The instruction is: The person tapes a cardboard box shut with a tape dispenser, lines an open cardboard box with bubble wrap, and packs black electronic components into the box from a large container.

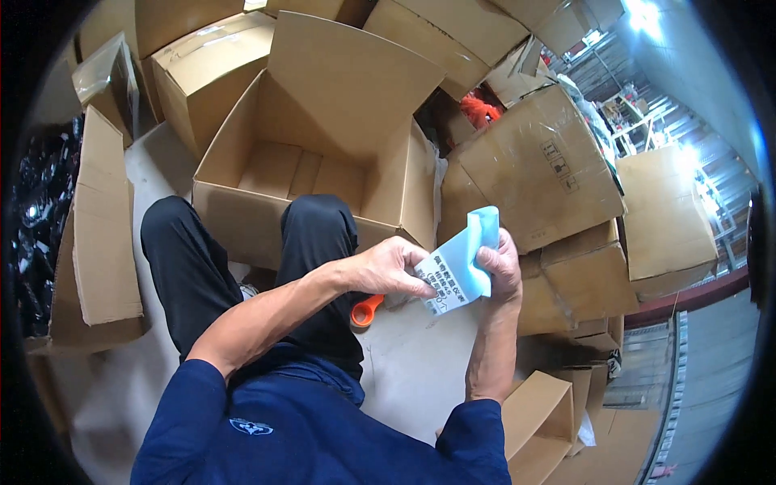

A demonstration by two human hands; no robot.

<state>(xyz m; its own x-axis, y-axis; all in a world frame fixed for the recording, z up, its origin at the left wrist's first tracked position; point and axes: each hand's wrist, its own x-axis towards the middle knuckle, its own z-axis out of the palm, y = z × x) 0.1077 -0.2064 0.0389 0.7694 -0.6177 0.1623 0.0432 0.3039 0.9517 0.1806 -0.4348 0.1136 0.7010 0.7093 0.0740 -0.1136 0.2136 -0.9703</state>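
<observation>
In front of my knees I hold a folded light-blue strip of label backing (462, 252) with a white printed label (443, 289) at its lower left end. My right hand (504, 268) is closed on the strip's right side, thumb on top. My left hand (394, 267) pinches the label's left edge between thumb and fingers. Whether the label is partly lifted from the backing, I cannot tell. Beyond my knees stands a large cardboard box (307, 202), its flaps up and its visible floor bare.
An orange ring-shaped tool (365, 311) lies on the floor by my knee. At the left, an open carton (109, 242) holds dark shiny wrapped items (44, 218). Taped cartons (537, 170) stack up on the right. A smaller open box (537, 420) stands at the lower right.
</observation>
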